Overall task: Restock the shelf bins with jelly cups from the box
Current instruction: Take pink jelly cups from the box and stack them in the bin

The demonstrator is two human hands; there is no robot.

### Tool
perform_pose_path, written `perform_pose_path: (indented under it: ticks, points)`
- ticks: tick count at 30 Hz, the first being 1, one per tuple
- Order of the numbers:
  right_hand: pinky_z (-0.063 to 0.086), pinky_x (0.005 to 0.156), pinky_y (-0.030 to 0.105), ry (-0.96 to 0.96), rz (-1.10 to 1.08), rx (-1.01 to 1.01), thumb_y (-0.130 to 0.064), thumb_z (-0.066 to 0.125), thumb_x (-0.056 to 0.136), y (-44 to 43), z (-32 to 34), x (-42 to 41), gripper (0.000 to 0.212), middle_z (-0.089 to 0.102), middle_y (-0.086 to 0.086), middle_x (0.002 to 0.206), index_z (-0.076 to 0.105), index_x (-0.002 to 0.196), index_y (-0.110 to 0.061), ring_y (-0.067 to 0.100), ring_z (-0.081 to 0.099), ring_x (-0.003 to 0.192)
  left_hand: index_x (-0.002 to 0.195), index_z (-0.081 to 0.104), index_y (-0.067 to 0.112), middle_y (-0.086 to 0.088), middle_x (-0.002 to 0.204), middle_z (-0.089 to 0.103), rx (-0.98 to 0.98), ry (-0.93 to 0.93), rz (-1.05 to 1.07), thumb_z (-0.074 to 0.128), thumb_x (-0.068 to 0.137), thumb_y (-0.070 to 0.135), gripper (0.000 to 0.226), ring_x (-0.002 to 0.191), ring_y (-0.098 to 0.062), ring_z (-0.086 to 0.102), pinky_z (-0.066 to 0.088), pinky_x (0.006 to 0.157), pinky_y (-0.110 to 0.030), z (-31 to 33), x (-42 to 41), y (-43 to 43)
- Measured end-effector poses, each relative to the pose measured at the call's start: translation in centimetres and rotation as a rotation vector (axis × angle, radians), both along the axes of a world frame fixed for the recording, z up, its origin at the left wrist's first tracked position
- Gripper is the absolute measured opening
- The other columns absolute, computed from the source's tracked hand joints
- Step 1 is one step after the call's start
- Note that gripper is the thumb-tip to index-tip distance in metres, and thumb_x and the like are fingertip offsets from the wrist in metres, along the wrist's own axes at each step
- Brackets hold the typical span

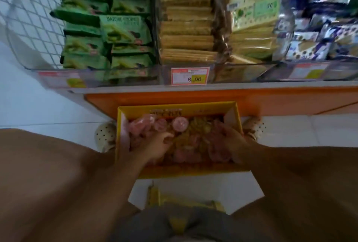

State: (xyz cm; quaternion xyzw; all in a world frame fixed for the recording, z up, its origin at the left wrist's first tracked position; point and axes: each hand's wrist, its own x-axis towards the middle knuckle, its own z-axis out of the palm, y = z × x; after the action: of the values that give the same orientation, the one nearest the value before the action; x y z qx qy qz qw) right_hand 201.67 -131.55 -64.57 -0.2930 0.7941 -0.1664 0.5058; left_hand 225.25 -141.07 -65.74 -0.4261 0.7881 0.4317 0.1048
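Jelly cups (180, 123): pink and yellow, heaped inside box (193, 172) on floor.
Left hand (157, 145): inside box, fingers curled round cups.
Right hand (232, 141): inside box; grip blurred, cannot tell.
Advice: secure a full handful before lifting.
Shelf bins (238, 71): beyond box, holding packets.

"MATCHA" on green snack packet (124, 28), "8.00" on shelf price tag (190, 76)

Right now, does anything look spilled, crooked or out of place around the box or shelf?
Nothing is spilled: the jelly cups lie jumbled, but all inside the yellow box. One green matcha pack on the shelf stands out, propped up and tilted while the packs around it lie in flat stacks.
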Motion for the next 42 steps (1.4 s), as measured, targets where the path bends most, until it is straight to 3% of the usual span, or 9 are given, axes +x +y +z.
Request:
perform_pose_path:
  ticks: [6, 9, 13, 18, 21, 23, 32, 35, 42]
  points:
    - [0.025, 0.117, 0.046, 0.155, 0.171, 0.052, -0.082, 0.053, 0.066, -1.4, -4.2, -0.3, 0.11, 0.018, 0.001, 0.158, 0.01, 0.153, -0.03, 0.026, 0.025, 0.142, 0.111, 0.064, 0.02, 0.003, 0.097, 0.065, 0.182, 0.01, 0.041, 0.05, 0.099, 0.025, 0.019, 0.084, -0.016, 0.062, 0.044, 0.063, -0.023, -3.0, 0.3, 0.7]
    - [0.023, 0.117, 0.042, 0.147, 0.217, 0.099, -0.046, 0.052, 0.094, -2.4, -5.0, -0.4, 0.072, 0.03, 0.001, 0.148, 0.017, 0.15, -0.018, 0.022, 0.029, 0.138, 0.114, 0.061, 0.026, 0.009, 0.104, 0.065, 0.251, -0.006, 0.06, 0.054, 0.098, 0.031, 0.018, 0.087, -0.009, 0.061, 0.049, 0.07, -0.026, -3.7, -0.1, 0.5]
    - [0.012, 0.118, 0.036, 0.171, 0.219, 0.15, -0.035, 0.055, 0.095, -2.5, -5.7, -0.9, 0.072, 0.017, 0.013, 0.156, 0.016, 0.151, -0.013, 0.03, 0.017, 0.143, 0.124, 0.058, 0.031, -0.002, 0.124, 0.062, 0.323, -0.034, 0.071, 0.061, 0.09, 0.029, 0.034, 0.1, -0.019, 0.064, 0.054, 0.085, -0.047, -6.1, -0.4, 0.5]
    - [0.016, 0.119, 0.037, 0.184, 0.27, 0.115, -0.034, 0.066, 0.089, -1.8, -5.7, -0.7, 0.085, -0.004, 0.007, 0.159, 0.012, 0.153, -0.024, 0.027, 0.008, 0.146, 0.131, 0.054, 0.031, -0.003, 0.127, 0.06, 0.348, -0.06, 0.098, 0.059, 0.093, 0.024, 0.039, 0.1, -0.023, 0.064, 0.056, 0.084, -0.044, -6.6, -1.9, 1.3]
    - [0.035, 0.11, 0.035, 0.039, 0.212, 0.06, -0.017, 0.068, 0.087, -1.7, -6.5, -1.3, 0.077, 0.026, 0.01, 0.153, 0.025, 0.151, -0.022, 0.029, 0.032, 0.139, 0.138, 0.049, 0.023, -0.004, 0.129, 0.058, 0.377, -0.051, 0.09, 0.059, 0.095, 0.019, 0.044, 0.093, -0.013, 0.059, 0.048, 0.065, -0.014, -7.1, -2.6, 1.7]
    - [0.044, 0.095, 0.024, 0.005, 0.2, 0.068, -0.007, 0.063, 0.09, -1.3, -6.2, -1.1, 0.063, 0.05, 0.01, 0.136, 0.035, 0.146, -0.014, 0.024, 0.049, 0.125, 0.141, 0.046, 0.024, -0.006, 0.124, 0.061, 0.4, -0.047, 0.11, 0.059, 0.095, 0.021, 0.048, 0.078, -0.01, 0.059, 0.038, 0.051, -0.012, -7.6, -3.1, 1.8]
    - [0.048, 0.098, 0.041, -0.017, 0.196, 0.018, -0.01, 0.063, 0.089, -0.9, -6.2, -0.8, 0.038, 0.06, 0.009, 0.124, 0.055, 0.126, -0.014, 0.025, 0.056, 0.115, 0.136, 0.052, 0.021, -0.005, 0.134, 0.058, 0.437, 0.001, 0.186, 0.06, 0.093, 0.034, 0.045, 0.124, -0.025, 0.053, 0.045, 0.101, -0.036, -8.2, -6.6, 1.9]
    - [0.049, 0.098, 0.041, -0.058, 0.147, 0.001, -0.006, 0.061, 0.09, -0.7, -5.9, -0.8, 0.033, 0.062, 0.009, 0.121, 0.059, 0.122, -0.012, 0.024, 0.058, 0.112, 0.121, 0.063, 0.027, -0.006, 0.123, 0.065, 0.375, 0.013, 0.197, 0.05, 0.08, 0.066, 0.058, 0.114, -0.027, 0.06, 0.049, 0.096, -0.047, -11.9, -7.0, 2.2]
    - [0.041, 0.107, 0.037, -0.059, 0.197, 0.011, -0.009, 0.058, 0.094, -1.0, -5.8, -0.9, 0.044, 0.051, 0.008, 0.138, 0.05, 0.136, -0.015, 0.022, 0.047, 0.128, 0.107, 0.069, 0.033, -0.005, 0.112, 0.07, 0.241, -0.079, 0.168, 0.035, 0.074, 0.073, 0.062, 0.104, -0.03, 0.064, 0.05, 0.091, -0.041, -10.0, -8.2, 1.9]
